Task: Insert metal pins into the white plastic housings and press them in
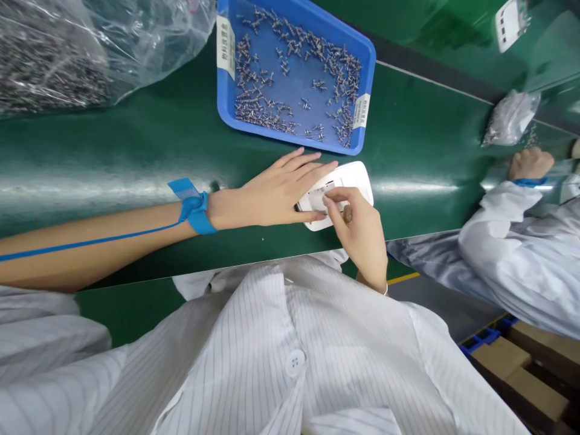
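A white plastic housing (357, 178) with rounded corners lies on the green work surface, and its recessed inside faces up. From the left, my left hand (276, 192) reaches over it, fingers stretched and spread, with thumb and forefinger resting on the housing. A blue wrist strap (197, 212) with a cord circles that wrist. My right hand (360, 232) is closed in a pinch above the middle of the housing. Whatever sits between its thumb and forefinger is too small or hidden to make out. Just beyond the hands stands a blue tray (290, 136) holding many loose metal screws (263, 115).
At the upper left lies a clear plastic bag (149, 48) full of metal screws. A smaller bag (512, 118) and a white part (510, 24) are farther right. A co-worker's hand (530, 163) rests on the bench. Cardboard boxes (534, 393) stand below, lower right.
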Action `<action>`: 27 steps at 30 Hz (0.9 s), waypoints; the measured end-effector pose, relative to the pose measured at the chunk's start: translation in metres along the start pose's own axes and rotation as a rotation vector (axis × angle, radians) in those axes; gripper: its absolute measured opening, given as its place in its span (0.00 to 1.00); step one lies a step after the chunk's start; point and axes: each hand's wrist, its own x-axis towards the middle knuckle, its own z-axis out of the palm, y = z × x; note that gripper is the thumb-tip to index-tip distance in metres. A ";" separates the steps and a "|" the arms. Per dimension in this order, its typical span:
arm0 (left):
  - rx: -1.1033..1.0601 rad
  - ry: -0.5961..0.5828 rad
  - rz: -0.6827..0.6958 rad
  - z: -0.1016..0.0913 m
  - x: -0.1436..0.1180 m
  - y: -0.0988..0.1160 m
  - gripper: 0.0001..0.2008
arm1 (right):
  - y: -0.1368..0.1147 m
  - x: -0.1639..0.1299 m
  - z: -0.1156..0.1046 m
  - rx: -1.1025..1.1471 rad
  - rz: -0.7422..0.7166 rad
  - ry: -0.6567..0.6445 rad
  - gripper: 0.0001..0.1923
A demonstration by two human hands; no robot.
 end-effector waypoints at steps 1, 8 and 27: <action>0.006 -0.013 0.006 0.000 0.000 -0.001 0.43 | 0.000 0.002 0.000 -0.082 -0.019 0.005 0.10; 0.049 -0.024 0.040 -0.001 -0.001 -0.002 0.44 | -0.008 0.009 0.003 -0.346 -0.047 -0.098 0.12; 0.059 -0.037 0.048 -0.003 -0.001 -0.001 0.41 | -0.008 0.003 0.020 -0.411 -0.016 -0.001 0.18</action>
